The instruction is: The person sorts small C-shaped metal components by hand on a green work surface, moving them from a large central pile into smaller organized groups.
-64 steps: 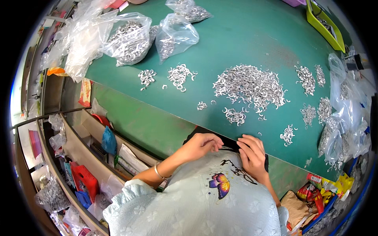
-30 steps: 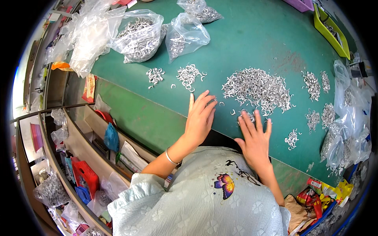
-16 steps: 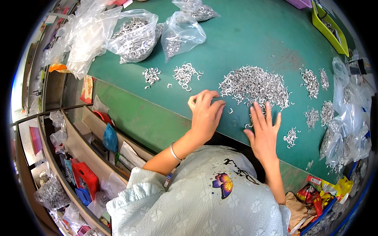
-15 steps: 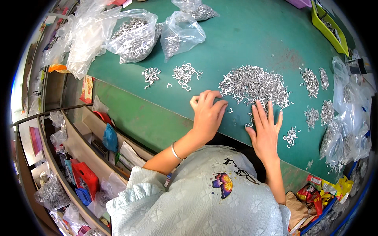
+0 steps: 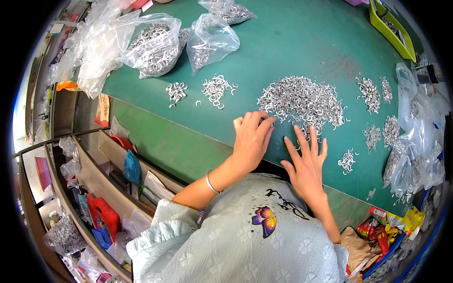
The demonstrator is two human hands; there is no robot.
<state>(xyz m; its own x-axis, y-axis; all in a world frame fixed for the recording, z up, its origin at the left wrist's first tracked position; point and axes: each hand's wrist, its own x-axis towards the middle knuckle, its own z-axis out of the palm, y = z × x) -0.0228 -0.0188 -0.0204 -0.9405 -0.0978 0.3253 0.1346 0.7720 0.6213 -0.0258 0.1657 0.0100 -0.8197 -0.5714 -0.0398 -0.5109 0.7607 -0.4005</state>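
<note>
A large heap of small silver C-shaped metal rings (image 5: pixel 304 101) lies on the green table. At its near left edge is my left hand (image 5: pixel 251 139), fingers curled and tips drawn together; whatever they pinch is too small to make out. My right hand (image 5: pixel 306 165) is open at the heap's near edge, fingers spread and pointing away from me, with the fingertips by the nearest rings. To the left are two smaller piles, a medium one (image 5: pixel 217 90) and a little one (image 5: pixel 176 92), with a single ring (image 5: pixel 198 103) between them.
Clear plastic bags of rings (image 5: pixel 160 52) stand at the far left; more bags (image 5: pixel 417 146) line the right edge. Several small ring piles (image 5: pixel 368 95) sit right of the heap. A lime-green bin (image 5: pixel 391 30) is far right. Below left are open compartments (image 5: pixel 113 188).
My right hand has moved left, closer to my left hand. The loose ring that lay between the hands no longer shows. My left fingertips have shifted slightly right, curled.
</note>
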